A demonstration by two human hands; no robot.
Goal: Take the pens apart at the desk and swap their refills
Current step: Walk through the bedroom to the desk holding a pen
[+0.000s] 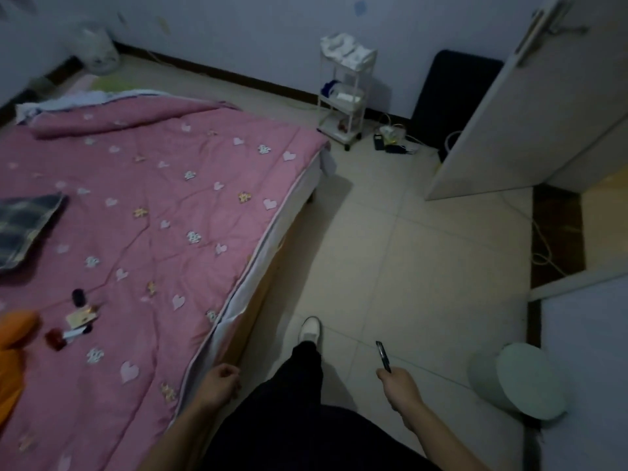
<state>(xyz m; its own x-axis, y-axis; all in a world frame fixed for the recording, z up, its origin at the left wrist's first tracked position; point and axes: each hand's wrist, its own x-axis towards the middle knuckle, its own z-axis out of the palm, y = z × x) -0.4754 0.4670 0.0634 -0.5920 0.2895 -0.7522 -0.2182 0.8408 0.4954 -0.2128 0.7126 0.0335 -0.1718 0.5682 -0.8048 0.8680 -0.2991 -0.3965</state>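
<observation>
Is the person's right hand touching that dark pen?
Touching. The head view shows the right hand gripping the pen by its lower end, the rest sticking out above.

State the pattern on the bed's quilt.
Pink quilt with pale hearts and small cartoon figures, seen in the head view.

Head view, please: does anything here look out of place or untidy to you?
Yes. A tangle of cables and plugs lies loose on the floor beside the white cart, and small odds and ends are strewn on the pink quilt. The right hand grips a dark pen; no desk is in view.
</observation>
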